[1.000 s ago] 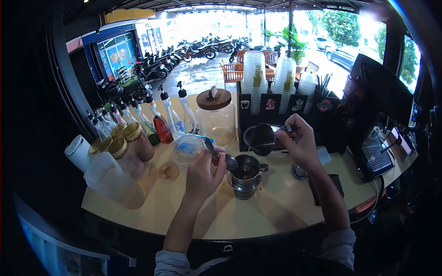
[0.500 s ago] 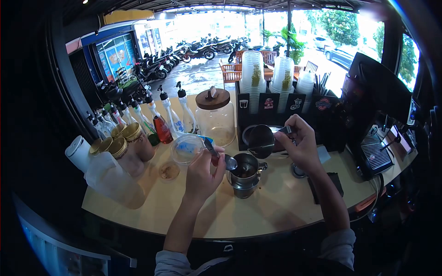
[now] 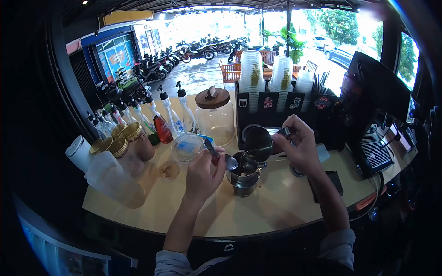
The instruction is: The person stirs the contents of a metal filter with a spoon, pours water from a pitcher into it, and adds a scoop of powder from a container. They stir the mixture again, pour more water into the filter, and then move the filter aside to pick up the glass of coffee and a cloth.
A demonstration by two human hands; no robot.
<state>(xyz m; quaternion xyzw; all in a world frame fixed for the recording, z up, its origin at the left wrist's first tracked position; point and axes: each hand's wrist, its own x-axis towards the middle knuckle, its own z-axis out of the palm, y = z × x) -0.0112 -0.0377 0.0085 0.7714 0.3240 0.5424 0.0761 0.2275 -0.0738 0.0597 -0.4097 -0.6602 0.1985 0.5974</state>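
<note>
My left hand (image 3: 205, 172) is closed on a spoon (image 3: 231, 163). Its metal bowl sits at the near left rim of a steel cup (image 3: 244, 187) that has a side handle and stands on the counter. By its handle, my right hand (image 3: 301, 143) grips a dark metal pitcher (image 3: 259, 143), tilted with its lip over the steel cup. A thin stream seems to run from that lip, though it is hard to make out. Some pale matter shows inside the cup. Just behind my left hand lies a clear plastic tub (image 3: 186, 146) with blue marking.
Pump bottles (image 3: 163, 129) and gold-lidded jars (image 3: 132, 133) line the left. A wooden-lidded glass jar (image 3: 216, 122) stands behind the cup, near a black holder (image 3: 267, 102) of stacked plastic cups. An espresso machine (image 3: 375, 152) occupies the right; a black cloth (image 3: 332, 184) lies nearby.
The pitcher in my right hand has tipped further toward the steel cup, its lip now lower over the opening. My left hand and the spoon have hardly moved.
</note>
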